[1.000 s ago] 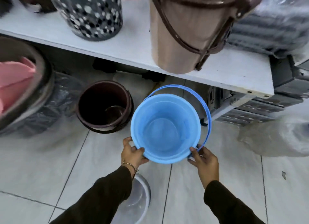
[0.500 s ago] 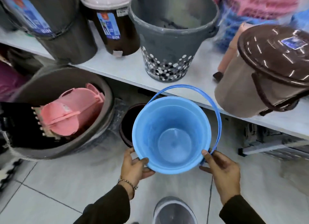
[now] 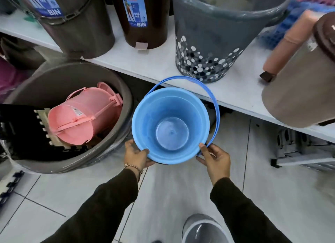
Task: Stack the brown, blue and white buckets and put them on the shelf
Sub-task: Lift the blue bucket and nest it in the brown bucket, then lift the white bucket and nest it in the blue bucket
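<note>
The blue bucket [image 3: 170, 125] is held up over the floor [image 3: 172, 192], just in front of the white shelf [image 3: 145, 61]. Its handle [image 3: 208, 96] tips toward the shelf. The left hand [image 3: 136, 156] pinches the near rim, thumb inside. The right hand [image 3: 214, 158] grips the rim by the handle's end. A big gray tub [image 3: 70, 116] with a pink bin [image 3: 85, 116] sits to the left.
</note>
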The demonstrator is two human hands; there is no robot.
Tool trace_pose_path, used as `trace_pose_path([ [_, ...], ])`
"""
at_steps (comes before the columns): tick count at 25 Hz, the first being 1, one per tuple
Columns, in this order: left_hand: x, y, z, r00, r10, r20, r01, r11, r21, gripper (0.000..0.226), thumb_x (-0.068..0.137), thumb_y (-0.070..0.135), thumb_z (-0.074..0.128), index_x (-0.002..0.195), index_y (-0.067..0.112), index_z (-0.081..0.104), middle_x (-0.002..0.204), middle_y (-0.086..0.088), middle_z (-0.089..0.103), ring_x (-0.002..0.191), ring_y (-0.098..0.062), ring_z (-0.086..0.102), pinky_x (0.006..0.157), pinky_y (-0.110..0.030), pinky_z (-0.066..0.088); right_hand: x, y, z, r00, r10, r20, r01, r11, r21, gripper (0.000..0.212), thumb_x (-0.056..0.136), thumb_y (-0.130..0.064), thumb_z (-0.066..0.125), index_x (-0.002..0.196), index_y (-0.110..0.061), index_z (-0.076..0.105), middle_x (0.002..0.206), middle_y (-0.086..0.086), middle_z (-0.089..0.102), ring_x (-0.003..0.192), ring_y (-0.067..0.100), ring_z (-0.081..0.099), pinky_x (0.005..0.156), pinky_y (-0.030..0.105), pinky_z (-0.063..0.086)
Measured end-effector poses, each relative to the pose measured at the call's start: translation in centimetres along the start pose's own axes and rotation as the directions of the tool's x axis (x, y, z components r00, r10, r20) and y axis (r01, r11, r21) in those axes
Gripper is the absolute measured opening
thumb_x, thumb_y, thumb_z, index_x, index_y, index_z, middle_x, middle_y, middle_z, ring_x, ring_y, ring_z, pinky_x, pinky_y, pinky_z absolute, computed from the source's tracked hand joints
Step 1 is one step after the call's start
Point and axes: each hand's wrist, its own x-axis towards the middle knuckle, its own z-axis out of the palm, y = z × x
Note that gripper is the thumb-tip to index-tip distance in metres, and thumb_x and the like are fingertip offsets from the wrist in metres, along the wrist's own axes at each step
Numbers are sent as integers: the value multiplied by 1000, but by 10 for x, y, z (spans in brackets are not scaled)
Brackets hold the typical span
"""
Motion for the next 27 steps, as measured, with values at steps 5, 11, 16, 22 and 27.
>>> trace_pose_path([
  [5,52,-49,-3,998,-49,-29,51,993,107,51,87,-10,50,124,22,33,106,-10,54,80,-41,67,48,-39,60,11,58,5,978,177,-111,-178,984,3,25,88,-12,72,108,3,70,98,22,72,86,29,74,68,31,64],
  [11,89,-112,-4,988,-50,-143,97,933,346,54,85,-4,55,133,18,42,117,-18,62,94,-43,66,75,-54,59,35,115,0,881,443,-167,-464,879,-114,9,87,2,68,81,7,65,86,21,66,78,30,68,71,34,59],
  [16,79,-134,-10,989,28,-144,72,763,642,47,86,15,62,132,5,52,134,-23,48,115,-39,55,101,-35,45,42,149,-28,859,494,-137,-511,801,-311,29,91,-9,62,72,-20,44,86,6,50,77,22,54,78,29,50],
  [22,25,-177,-20,990,-35,-134,117,728,676,65,88,27,64,145,10,38,149,-18,38,128,-36,49,105,-37,41,-9,156,-103,858,495,-138,-483,686,-544,61,91,-19,66,145,-2,43,149,17,46,136,31,46,115,35,33],
  [27,-29,-288,-4,943,-331,30,181,588,788,59,93,29,58,144,6,38,150,-12,45,136,-23,45,113,-26,31,-60,209,-197,774,592,-224,-564,485,-668,68,89,-16,68,148,-3,36,149,21,45,133,36,49,104,33,41],
])
